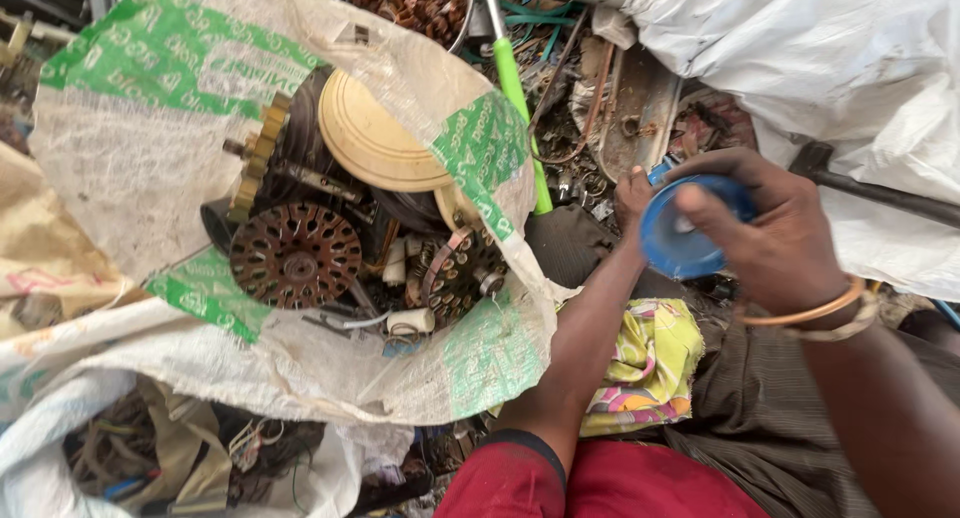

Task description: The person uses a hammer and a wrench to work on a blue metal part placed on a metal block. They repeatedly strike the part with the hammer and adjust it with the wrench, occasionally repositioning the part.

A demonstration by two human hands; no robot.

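A round blue plastic disc (683, 240) is held between both hands at the right of the head view. My right hand (775, 228) wraps over its right side, fingers curled across the face. My left hand (634, 193) grips its upper left edge, mostly hidden behind the disc. Left of the hands an open white and green woven sack (180, 128) holds rusty motor parts, among them a perforated rusty rotor disc (296, 254), a cream round lid (375, 138) and a wound stator (455, 273).
A green-handled tool (518, 98) lies beyond the sack beside rusty scrap. A white sack (820, 68) fills the upper right, with a dark hammer handle (880, 193) against it. A yellow patterned cloth (650, 363) lies on my lap. Another sack of wires (190, 448) is lower left.
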